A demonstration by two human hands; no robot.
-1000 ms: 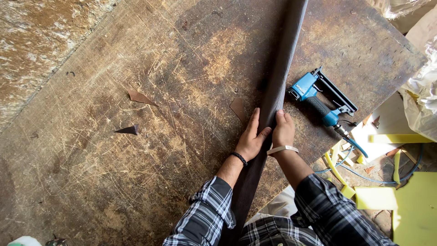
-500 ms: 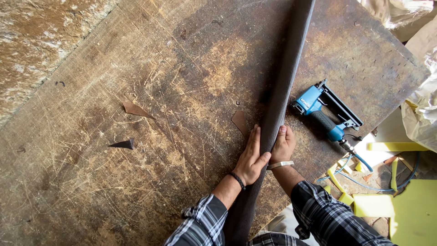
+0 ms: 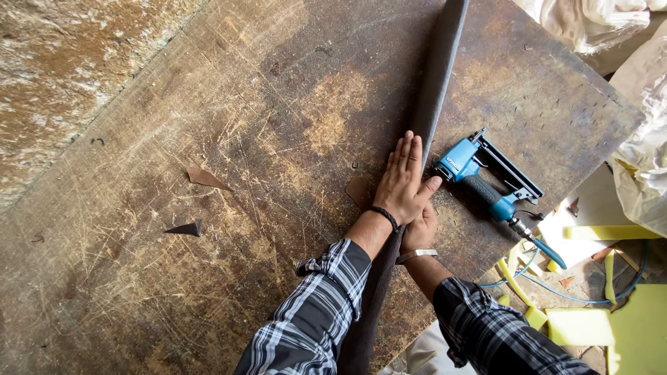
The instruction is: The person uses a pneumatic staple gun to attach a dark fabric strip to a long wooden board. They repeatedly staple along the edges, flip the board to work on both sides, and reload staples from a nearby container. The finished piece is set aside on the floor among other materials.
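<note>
A long dark grey strip of fabric-covered material (image 3: 441, 76) runs from the top of the worn wooden table (image 3: 229, 139) down toward me. My left hand (image 3: 401, 182) lies flat on the strip with fingers straight and together, pressing it down. My right hand (image 3: 420, 228) sits just under and behind the left one, partly covered by it, against the strip's right side. A blue pneumatic staple gun (image 3: 483, 182) lies on the table just right of my hands, untouched.
Small brown scraps (image 3: 203, 178) and a dark triangular offcut (image 3: 186, 228) lie on the table's left half. Beyond the table's right edge are yellow foam pieces (image 3: 629, 326), a blue air hose (image 3: 549, 253) and pale plastic sheeting (image 3: 646, 160). A rough stone wall (image 3: 62, 76) borders the upper left.
My left hand has slid up and over onto the strip and now lies flat across it, covering most of my right hand. The camera has moved closer.
</note>
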